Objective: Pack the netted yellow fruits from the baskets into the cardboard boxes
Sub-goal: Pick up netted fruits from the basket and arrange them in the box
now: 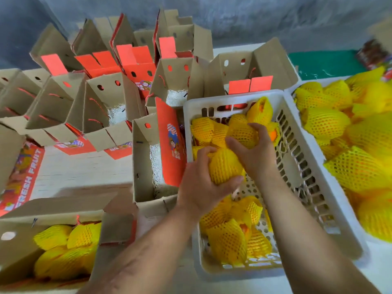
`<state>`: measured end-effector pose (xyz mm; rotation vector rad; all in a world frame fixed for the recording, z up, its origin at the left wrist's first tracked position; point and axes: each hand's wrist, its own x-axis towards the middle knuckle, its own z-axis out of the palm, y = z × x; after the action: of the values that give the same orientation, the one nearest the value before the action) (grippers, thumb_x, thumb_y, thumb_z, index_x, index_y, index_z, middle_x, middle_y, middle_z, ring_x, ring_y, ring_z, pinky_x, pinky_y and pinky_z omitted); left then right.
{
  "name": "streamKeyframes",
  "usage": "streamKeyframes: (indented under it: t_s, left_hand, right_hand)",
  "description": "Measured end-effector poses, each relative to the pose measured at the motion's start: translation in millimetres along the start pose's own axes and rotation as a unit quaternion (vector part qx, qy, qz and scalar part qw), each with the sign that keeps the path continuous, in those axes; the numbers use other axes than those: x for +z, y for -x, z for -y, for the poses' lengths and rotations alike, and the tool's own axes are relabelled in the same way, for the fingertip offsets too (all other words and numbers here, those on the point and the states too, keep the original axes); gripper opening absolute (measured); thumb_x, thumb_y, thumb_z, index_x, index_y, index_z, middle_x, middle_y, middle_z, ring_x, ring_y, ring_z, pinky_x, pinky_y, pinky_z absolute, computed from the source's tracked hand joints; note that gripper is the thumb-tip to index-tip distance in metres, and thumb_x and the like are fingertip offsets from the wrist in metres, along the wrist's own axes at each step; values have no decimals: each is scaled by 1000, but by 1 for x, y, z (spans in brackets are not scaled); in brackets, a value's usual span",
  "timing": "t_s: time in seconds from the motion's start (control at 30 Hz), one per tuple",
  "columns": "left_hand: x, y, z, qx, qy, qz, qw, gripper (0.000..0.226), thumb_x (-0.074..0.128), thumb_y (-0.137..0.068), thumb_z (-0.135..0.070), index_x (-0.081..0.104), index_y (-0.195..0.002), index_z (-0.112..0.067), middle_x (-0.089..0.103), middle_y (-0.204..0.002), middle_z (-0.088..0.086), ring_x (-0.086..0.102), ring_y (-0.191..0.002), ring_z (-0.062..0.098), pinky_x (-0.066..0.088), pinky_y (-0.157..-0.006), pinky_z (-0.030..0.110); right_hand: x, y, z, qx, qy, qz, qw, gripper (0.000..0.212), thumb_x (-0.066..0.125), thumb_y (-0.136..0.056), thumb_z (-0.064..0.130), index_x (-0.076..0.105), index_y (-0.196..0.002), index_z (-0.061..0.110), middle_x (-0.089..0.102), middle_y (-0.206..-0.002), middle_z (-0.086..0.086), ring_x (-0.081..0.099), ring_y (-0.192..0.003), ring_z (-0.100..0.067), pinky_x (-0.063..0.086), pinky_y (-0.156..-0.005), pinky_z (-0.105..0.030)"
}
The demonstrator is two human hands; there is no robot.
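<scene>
Both hands are inside the white plastic basket (297,128) of yellow-netted fruits. My left hand (203,187) grips one netted fruit (224,166) from below and the side. My right hand (254,153) curls its fingers over a second netted fruit (241,132) further back in the basket. More netted fruits (231,240) lie at the basket's near end. An open cardboard box (146,158) with white shredded padding stands just left of the basket. At the bottom left, another cardboard box (19,247) holds several netted fruits (65,251).
A second white basket (290,90) heaped with netted fruits (360,145) sits at the right. Many open cardboard boxes (95,102) with red flaps crowd the back and left of the table. A green sheet (326,62) lies at the back right.
</scene>
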<state>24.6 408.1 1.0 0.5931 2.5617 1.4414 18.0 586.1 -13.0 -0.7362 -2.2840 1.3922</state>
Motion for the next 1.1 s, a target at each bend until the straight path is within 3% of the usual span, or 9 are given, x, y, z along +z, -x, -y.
streamKeyframes:
  t_s: [0.13,0.33,0.53,0.67,0.73,0.8,0.9,1.0,1.1]
  left_hand:
    - [-22,30,-8,-15,252,29,967,50,75,-76,-59,58,-117,-37,71,-103,-3,70,-90,10,59,-79,51]
    - [-117,99,14,-42,395,98,912,42,67,-85,-50,72,-119,-25,76,-117,-8,71,-111,10,55,-86,21]
    - [-277,143,84,-39,322,160,932,27,56,-90,-57,73,-110,-54,74,-109,-28,69,-103,-9,50,-77,5]
    - [-356,162,166,-77,205,2,976,34,59,-92,-57,74,-73,-33,67,-67,-24,65,-70,-11,51,-66,8]
    - [-378,167,202,-107,154,2,982,49,57,-78,-76,67,-87,-28,66,-79,-21,65,-80,-2,55,-73,22]
    - [-387,172,228,-114,120,25,986,39,59,-79,-73,66,-101,-43,65,-85,-35,62,-83,-15,49,-65,6]
    - [-385,178,244,-113,39,31,992,36,63,-78,-80,55,-111,-67,48,-101,-60,44,-96,-37,44,-79,0]
    - [-381,175,256,-177,31,63,982,73,64,-67,-88,49,-127,-48,62,-117,-29,61,-111,-2,53,-98,39]
    - [-377,174,258,-179,-31,84,980,78,71,-70,-75,40,-135,-46,59,-130,-9,60,-118,20,51,-95,44]
  right_hand:
    - [-12,85,24,-35,-73,-84,993,61,81,-82,49,49,-130,28,57,-105,36,56,-99,18,39,-73,2]
    - [34,181,102,-145,-89,-99,980,61,81,-82,36,51,-130,13,53,-116,32,53,-110,14,36,-90,-2]
    - [149,266,173,-124,-147,-1,981,61,75,-88,38,51,-143,31,55,-137,23,53,-129,-2,47,-102,-22]
    - [221,303,186,-71,-150,87,982,55,82,-86,27,56,-134,30,60,-126,16,58,-116,0,48,-89,-15]
    - [241,311,182,-28,-123,119,985,53,80,-81,26,57,-129,27,61,-120,10,61,-110,-7,52,-86,-27]
    - [250,311,176,-16,-67,163,984,50,70,-77,23,58,-125,23,63,-115,1,61,-107,-17,53,-89,-43]
    - [253,305,170,-21,66,274,959,53,69,-74,22,57,-125,21,54,-124,-7,48,-115,-6,41,-97,-19]
    - [256,296,167,-27,173,344,922,56,75,-75,19,53,-127,25,44,-128,-5,37,-117,-4,29,-93,-7]
    - [269,296,167,-4,157,359,920,61,70,-68,28,49,-126,30,42,-128,-2,45,-117,-11,37,-91,-18]
